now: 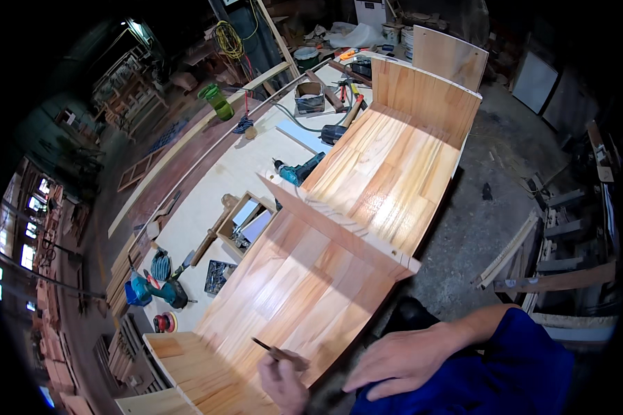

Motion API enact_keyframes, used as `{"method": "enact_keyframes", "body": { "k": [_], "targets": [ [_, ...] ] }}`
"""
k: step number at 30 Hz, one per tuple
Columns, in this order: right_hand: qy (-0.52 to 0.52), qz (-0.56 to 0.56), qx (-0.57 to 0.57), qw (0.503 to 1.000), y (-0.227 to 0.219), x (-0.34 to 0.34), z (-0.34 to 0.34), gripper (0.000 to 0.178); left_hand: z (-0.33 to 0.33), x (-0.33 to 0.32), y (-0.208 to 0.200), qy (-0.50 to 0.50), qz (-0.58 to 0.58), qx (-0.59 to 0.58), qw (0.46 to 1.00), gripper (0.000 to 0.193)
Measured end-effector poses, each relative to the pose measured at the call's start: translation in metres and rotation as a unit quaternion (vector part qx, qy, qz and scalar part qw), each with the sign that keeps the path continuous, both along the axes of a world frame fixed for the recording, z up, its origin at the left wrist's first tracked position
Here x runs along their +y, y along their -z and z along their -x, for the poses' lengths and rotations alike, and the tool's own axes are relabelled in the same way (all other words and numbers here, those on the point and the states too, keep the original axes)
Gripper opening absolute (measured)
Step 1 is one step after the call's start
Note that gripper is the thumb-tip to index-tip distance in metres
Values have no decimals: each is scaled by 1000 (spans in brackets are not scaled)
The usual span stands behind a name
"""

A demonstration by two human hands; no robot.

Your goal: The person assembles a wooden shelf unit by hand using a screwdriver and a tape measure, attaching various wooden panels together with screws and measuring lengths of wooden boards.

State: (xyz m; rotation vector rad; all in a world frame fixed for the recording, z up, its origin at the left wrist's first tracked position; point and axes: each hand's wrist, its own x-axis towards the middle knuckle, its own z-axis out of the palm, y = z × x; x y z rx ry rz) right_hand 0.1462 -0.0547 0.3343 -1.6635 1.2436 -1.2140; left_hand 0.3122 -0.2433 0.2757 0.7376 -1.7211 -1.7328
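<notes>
A wooden unit of pale glued boards lies below me, with a broad panel (pixel 256 297) at the near end. A crosspiece (pixel 339 232) divides it from a far panel (pixel 387 166). Low in the head view, my left hand (pixel 282 384) is closed round a thin dark pencil-like stick (pixel 264 344), just over the near panel; its exact kind is unclear. To the right, my right hand (pixel 401 356) lies flat with its fingers stretched out, beside the panel's edge and against blue clothing. Nothing shows in it.
Left of the unit, a pale worktable (pixel 194 214) bears a wooden tray of hardware (pixel 246 225), a drill (pixel 301 168), another power tool (pixel 169 294) and a hammer (pixel 210 238). A curved end board (pixel 422 90) stands upright at the far end. Timber frames (pixel 567 277) lie at right.
</notes>
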Motion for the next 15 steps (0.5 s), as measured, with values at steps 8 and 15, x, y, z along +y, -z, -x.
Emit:
{"method": "enact_keyframes", "body": {
  "k": [8, 15],
  "targets": [
    [141, 70, -64, 986, 3, 62, 158, 27, 113, -60, 11, -80, -45, -31, 995, 15],
    [356, -9, 278, 892, 38, 98, 335, 28, 215, -30, -18, -185, -73, 4, 980, 16]
  ]
}}
